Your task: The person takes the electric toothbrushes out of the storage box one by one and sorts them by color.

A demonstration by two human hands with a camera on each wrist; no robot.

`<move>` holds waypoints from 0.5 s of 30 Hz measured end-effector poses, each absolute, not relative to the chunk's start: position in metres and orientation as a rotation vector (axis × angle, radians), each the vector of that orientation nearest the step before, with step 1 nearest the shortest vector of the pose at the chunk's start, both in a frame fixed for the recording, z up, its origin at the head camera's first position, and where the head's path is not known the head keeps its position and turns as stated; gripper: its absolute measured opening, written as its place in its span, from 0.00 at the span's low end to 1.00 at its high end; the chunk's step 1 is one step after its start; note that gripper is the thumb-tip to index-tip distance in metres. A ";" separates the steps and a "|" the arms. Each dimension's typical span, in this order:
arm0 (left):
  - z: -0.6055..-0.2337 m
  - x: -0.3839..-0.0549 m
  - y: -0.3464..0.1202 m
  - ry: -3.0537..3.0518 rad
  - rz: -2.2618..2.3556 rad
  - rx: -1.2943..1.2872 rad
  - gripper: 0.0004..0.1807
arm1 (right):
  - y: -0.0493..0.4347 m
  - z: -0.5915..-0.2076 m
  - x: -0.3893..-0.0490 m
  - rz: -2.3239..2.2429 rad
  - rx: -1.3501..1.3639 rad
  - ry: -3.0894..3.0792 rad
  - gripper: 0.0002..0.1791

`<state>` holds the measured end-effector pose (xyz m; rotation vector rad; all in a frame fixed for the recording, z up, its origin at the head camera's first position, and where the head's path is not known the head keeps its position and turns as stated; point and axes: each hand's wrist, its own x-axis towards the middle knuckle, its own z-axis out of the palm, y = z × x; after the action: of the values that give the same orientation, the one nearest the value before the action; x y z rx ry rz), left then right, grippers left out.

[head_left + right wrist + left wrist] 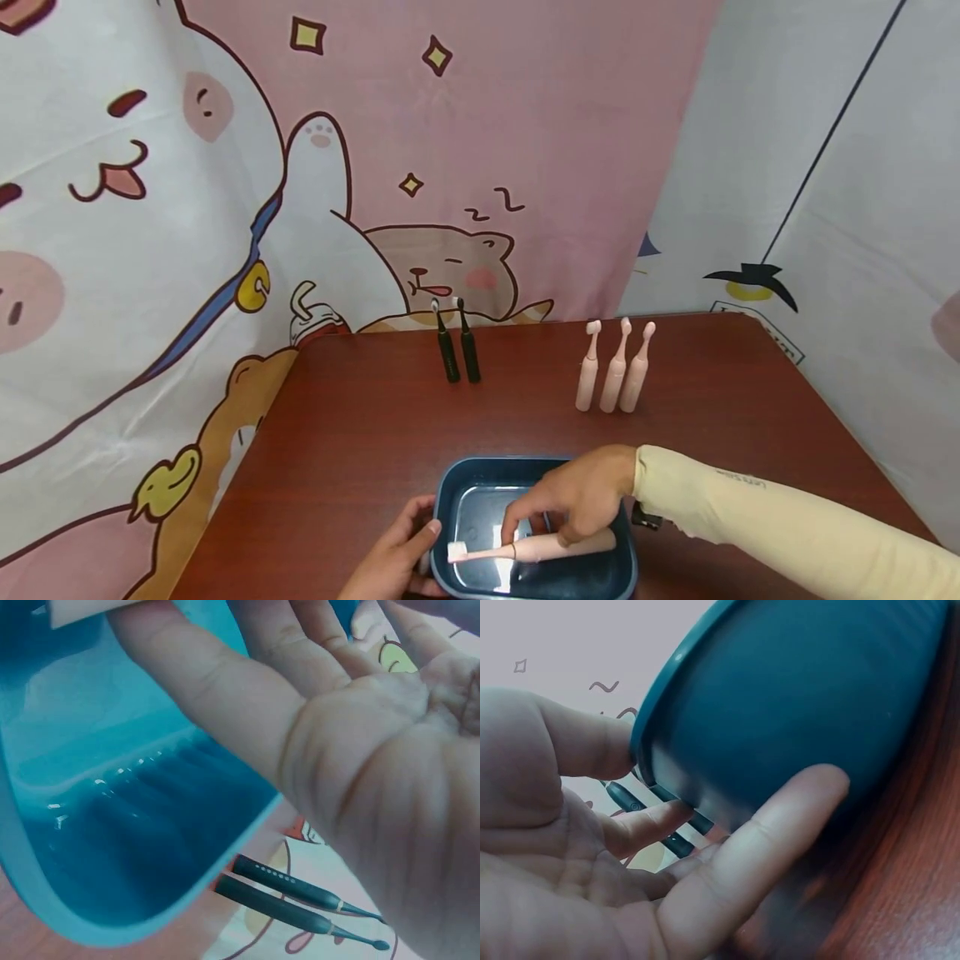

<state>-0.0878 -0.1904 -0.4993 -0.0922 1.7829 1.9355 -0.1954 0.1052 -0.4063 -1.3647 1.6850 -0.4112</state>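
A dark blue plastic basin (498,471) stands at the table's near edge. My left hand (397,554) grips its left side, thumb at the rim and other fingers along the outer wall; the left wrist view shows this wall (780,697) close up. Inside the basin, a pale pink electric toothbrush (540,547) lies roughly level, its white-tipped head pointing left. My right hand (581,496) reaches in from above and pinches its handle. In the right wrist view only a bit of the toothbrush (82,611) shows at the thumb's tip.
Two black electric toothbrushes (459,354) stand at the back of the brown table (360,433). Three pink ones (613,379) stand at the right, behind the basin. A cartoon-printed cloth (540,125) hangs behind.
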 end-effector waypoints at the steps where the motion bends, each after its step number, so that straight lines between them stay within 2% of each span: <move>1: -0.499 -0.088 -0.190 1.782 1.934 -0.092 0.28 | 0.106 -0.404 -0.196 -0.418 -1.369 1.695 0.34; 9: -0.498 -0.088 -0.190 1.773 1.947 -0.031 0.27 | 0.114 -0.392 -0.194 -0.491 -1.411 1.704 0.33; 15: -0.499 -0.088 -0.190 1.772 1.949 -0.017 0.27 | 0.127 -0.378 -0.194 -0.661 -1.273 1.703 0.31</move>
<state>-0.0882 -0.1901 -0.4988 -0.0166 1.7717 1.9489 -0.1936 0.1270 -0.3779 -1.2731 1.7030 -0.6610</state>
